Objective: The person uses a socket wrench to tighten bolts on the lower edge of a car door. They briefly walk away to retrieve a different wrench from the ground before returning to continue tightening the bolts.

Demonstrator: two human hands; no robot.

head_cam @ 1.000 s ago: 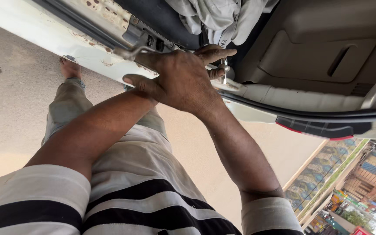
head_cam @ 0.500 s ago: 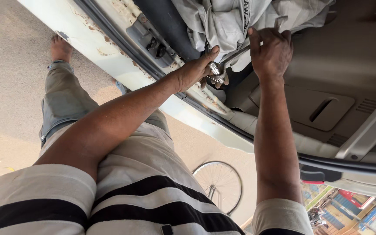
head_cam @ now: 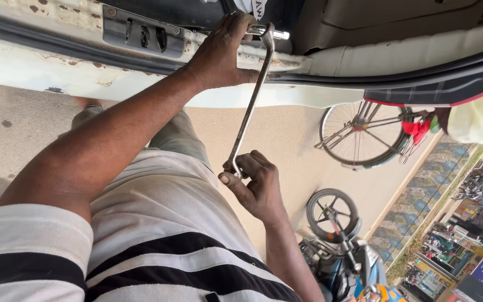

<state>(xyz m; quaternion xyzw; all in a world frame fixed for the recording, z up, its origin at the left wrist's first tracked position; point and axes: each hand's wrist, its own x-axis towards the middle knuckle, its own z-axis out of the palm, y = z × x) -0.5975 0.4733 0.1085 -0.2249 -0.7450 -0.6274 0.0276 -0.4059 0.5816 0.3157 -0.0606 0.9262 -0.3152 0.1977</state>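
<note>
left hand grips wrench head at sill; shaft slants down to right hand, closed on end.

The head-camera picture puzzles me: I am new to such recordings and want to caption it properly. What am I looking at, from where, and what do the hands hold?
The camera sits on a person's head and looks down along their own body, so the striped shirt fills the bottom. Both bare arms are theirs. The left hand grips the bent top end of a long metal wrench at the rusty white edge of a car body. The right hand holds the lower end of that wrench. Below is sandy ground, not a table. On it stand a bicycle and a motorbike, off to the right.
</note>
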